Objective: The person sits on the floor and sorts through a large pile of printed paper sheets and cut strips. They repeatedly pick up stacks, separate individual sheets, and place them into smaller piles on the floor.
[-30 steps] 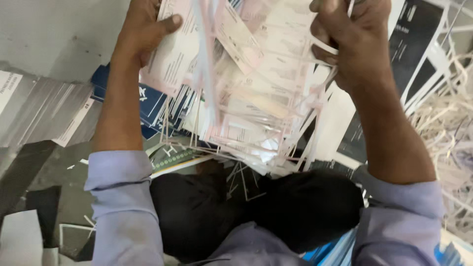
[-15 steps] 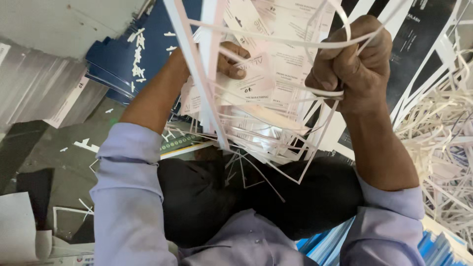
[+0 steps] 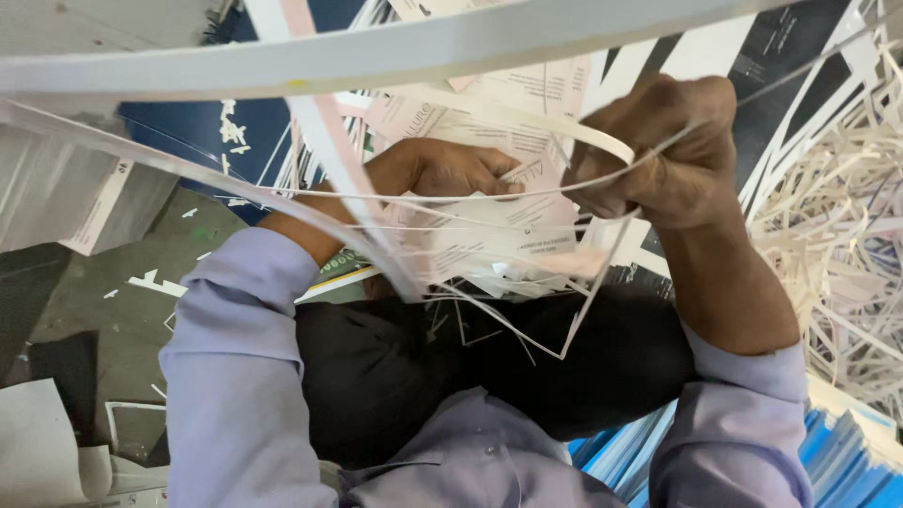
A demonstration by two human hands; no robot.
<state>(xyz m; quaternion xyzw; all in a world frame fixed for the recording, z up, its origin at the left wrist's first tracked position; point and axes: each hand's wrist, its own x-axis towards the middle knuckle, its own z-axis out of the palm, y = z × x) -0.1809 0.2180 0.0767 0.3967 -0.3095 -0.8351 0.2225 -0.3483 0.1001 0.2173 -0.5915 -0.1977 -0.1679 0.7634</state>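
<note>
Left hand: I am pressing my left hand [image 3: 442, 169] against the near face of the stack of pink printed sheets [image 3: 508, 235], fingers curled on the paper and gripping it.

Right hand: I am closing my right hand [image 3: 658, 155] in a fist around the right edge of the stack, with thin white paper strips [image 3: 489, 198] caught under my fingers.

Stack: I am holding it in the air above my lap, between both hands, tilted toward me.

Strips: they are looping around my wrists and across the sheets; one wide strip [image 3: 376, 52] is crossing the top of my view.

Around me: a heap of white trimmings [image 3: 837, 235] is lying to my right, dark blue printed sheets [image 3: 198, 132] far left.

Risk: I think the tangled strips could be snagging and tearing a sheet, or dragging loose sheets out of my grip, because the bottom edges are fanning apart.
</note>
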